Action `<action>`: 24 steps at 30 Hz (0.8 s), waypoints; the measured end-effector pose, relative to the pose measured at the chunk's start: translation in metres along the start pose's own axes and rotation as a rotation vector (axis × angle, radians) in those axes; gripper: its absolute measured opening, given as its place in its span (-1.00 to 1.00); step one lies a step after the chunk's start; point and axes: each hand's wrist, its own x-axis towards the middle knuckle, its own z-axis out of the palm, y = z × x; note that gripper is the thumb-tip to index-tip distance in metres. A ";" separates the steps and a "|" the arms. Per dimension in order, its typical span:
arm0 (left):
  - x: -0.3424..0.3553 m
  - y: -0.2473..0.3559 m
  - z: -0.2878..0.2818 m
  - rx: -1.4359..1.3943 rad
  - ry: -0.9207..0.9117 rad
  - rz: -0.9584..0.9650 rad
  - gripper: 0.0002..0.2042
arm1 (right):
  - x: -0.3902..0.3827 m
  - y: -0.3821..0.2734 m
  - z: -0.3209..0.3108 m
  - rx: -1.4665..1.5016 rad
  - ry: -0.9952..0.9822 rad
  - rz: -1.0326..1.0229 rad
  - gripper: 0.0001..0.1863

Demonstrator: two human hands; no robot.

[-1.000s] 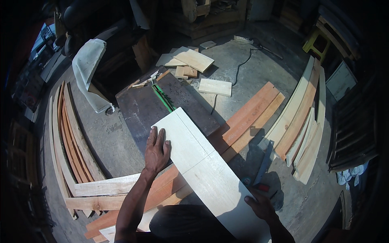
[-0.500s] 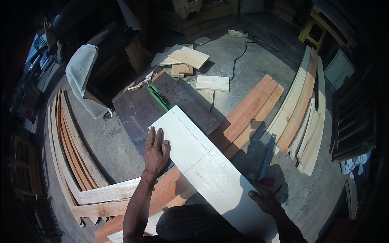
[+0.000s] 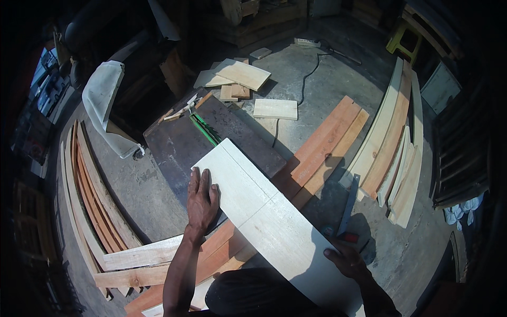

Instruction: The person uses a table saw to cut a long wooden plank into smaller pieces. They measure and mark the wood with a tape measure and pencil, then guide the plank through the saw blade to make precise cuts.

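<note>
A pale wooden board (image 3: 264, 211) with pencil lines along and across it lies slanting over the dark flat-topped table (image 3: 169, 142). Its far end sits right by the table's green-edged slot (image 3: 204, 128); whether a blade stands in the slot is too small to tell. My left hand (image 3: 202, 203) rests on the board's left edge close to that end, fingers stretched out. Nearer to me, my right hand (image 3: 346, 258) grips the right edge, thumb on top and fingers out of sight below.
Reddish planks (image 3: 325, 142) lie beneath and beyond the board. Long planks are stacked at right (image 3: 393, 137) and left (image 3: 95, 195). Offcuts (image 3: 243, 74) and a black cable (image 3: 309, 76) lie on the far floor. A metal square (image 3: 349, 203) is near my right hand.
The view has shifted very slightly. Both hands keep their places on the board, and the board's end stays beside the green-edged slot.
</note>
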 end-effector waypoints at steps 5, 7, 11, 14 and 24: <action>0.001 -0.002 0.000 -0.013 -0.019 -0.027 -0.43 | 0.002 0.005 0.001 0.016 -0.006 -0.013 -0.38; 0.002 -0.001 0.000 0.012 -0.027 -0.030 -0.42 | 0.003 0.006 0.002 0.041 -0.014 0.008 -0.38; 0.003 0.000 0.000 -0.013 -0.015 -0.022 -0.43 | 0.003 0.006 0.004 -0.028 0.018 0.019 -0.40; 0.005 -0.002 0.000 0.010 -0.020 -0.028 -0.43 | 0.003 0.006 0.005 -0.024 0.039 0.002 -0.43; 0.007 -0.009 0.003 0.015 0.007 0.006 -0.45 | 0.009 -0.009 0.001 -0.015 -0.012 0.028 -0.39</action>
